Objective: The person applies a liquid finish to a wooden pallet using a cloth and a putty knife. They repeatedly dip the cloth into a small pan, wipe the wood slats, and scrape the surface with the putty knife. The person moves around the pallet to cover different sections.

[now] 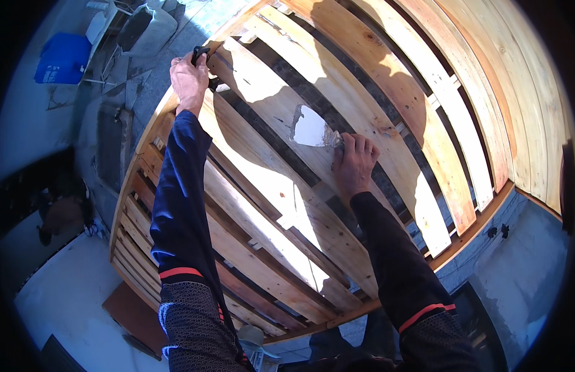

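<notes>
A wooden bed frame (263, 158) with pale slats lies below me, striped by sun and shadow. At its far left rail, my left hand (189, 80) is closed around a small black object (201, 54) whose kind I cannot make out. Another dark bit shows just beneath that hand, by the end of a slat. My right hand (357, 162) grips a putty knife (311, 127) over the middle slats. Its wide, worn metal blade points left and catches the light, while the handle is mostly hidden in my fingers.
A panel of upright-looking boards (529, 93) rises at the frame's right end. Beyond the far left side are a blue container (63, 57) and a whitish bin (148, 31) on the tiled floor. Dark gaps run between the slats. A brown board (136, 319) lies at the lower left.
</notes>
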### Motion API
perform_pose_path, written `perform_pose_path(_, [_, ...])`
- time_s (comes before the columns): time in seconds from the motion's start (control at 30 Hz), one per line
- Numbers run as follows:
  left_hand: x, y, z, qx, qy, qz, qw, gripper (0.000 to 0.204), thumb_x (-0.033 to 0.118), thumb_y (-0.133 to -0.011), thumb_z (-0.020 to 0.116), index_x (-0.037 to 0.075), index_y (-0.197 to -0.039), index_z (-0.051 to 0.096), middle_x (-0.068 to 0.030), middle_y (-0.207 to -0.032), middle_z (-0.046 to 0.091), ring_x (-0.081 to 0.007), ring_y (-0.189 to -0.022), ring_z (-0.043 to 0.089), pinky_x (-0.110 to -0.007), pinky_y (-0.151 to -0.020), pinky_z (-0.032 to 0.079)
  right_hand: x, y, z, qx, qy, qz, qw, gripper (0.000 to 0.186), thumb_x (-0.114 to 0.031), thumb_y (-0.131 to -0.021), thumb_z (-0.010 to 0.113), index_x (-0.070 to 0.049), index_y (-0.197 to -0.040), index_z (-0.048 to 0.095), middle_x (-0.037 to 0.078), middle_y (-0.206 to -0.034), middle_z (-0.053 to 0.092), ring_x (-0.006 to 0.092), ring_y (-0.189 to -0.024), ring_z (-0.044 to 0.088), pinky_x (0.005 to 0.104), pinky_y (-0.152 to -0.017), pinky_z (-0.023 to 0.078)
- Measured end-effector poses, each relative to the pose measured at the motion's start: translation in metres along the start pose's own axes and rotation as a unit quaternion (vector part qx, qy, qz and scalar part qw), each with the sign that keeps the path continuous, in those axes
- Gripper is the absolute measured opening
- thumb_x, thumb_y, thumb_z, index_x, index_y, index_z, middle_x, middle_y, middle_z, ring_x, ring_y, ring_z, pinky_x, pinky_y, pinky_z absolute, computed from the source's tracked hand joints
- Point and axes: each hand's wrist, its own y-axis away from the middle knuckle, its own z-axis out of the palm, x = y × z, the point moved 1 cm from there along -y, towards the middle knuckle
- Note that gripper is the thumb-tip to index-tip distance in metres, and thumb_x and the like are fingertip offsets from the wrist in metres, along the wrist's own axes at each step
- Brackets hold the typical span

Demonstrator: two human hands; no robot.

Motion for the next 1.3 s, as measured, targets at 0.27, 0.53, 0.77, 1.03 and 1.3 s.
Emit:
perform_pose_path(0.27, [0.058,0.046,0.033,-0.125,-0.202,0.039,0.971,0.032,0.018,-0.083,0.058,0.004,-0.111,0.066,-0.0179,-0.120,0.054,-0.0362,-0.117,0.052,-0.053,-0.098,0.042,-0.001,0.001,0.001,0.003,0.002,0.003,1.000,0.036,-0.013,-0.077,0.068,-0.009,-0.112,0.058,0.008,-0.105,0.055,0.0284,-0.105,0.051,0.0442,-0.094,0.034])
perform_pose_path(0.53, [0.055,-0.047,0.023,-0.189,0.047,-0.025,0.981,0.040,0.030,-0.081,0.072,0.012,-0.117,0.070,-0.0177,-0.098,0.072,-0.0346,-0.094,0.070,-0.041,-0.083,0.055,0.001,-0.001,-0.001,-0.009,-0.011,0.015,1.000,0.042,-0.010,-0.073,0.070,-0.009,-0.112,0.058,0.009,-0.105,0.055,0.0280,-0.106,0.051,0.0442,-0.096,0.034])
perform_pose_path(0.77, [0.093,-0.005,0.077,-0.076,-0.133,0.133,0.979,0.032,0.017,-0.078,0.068,0.006,-0.108,0.071,-0.0141,-0.112,0.065,-0.0320,-0.113,0.056,-0.046,-0.093,0.048,0.001,0.001,0.001,-0.015,0.009,0.003,1.000,0.041,-0.010,-0.074,0.068,-0.008,-0.114,0.058,0.009,-0.106,0.055,0.0282,-0.108,0.051,0.0444,-0.097,0.033])
perform_pose_path(1.03, [0.066,-0.001,0.039,-0.041,-0.083,0.153,0.984,0.021,0.016,-0.081,0.063,0.000,-0.093,0.070,-0.0205,-0.094,0.067,-0.0360,-0.099,0.060,-0.043,-0.091,0.046,-0.003,-0.001,-0.001,-0.009,0.020,0.001,1.000,0.037,-0.012,-0.078,0.067,-0.008,-0.114,0.058,0.009,-0.106,0.055,0.0281,-0.108,0.051,0.0441,-0.097,0.033])
perform_pose_path(1.3, [-0.078,0.067,-0.057,0.070,-0.057,-0.103,0.991,0.035,0.027,-0.089,0.065,-0.001,-0.110,0.067,-0.0228,-0.102,0.067,-0.0391,-0.096,0.065,-0.045,-0.084,0.050,-0.004,0.001,0.002,-0.006,0.033,0.006,0.999,0.036,-0.013,-0.079,0.068,-0.009,-0.114,0.059,0.009,-0.106,0.055,0.0271,-0.108,0.051,0.0434,-0.097,0.033])
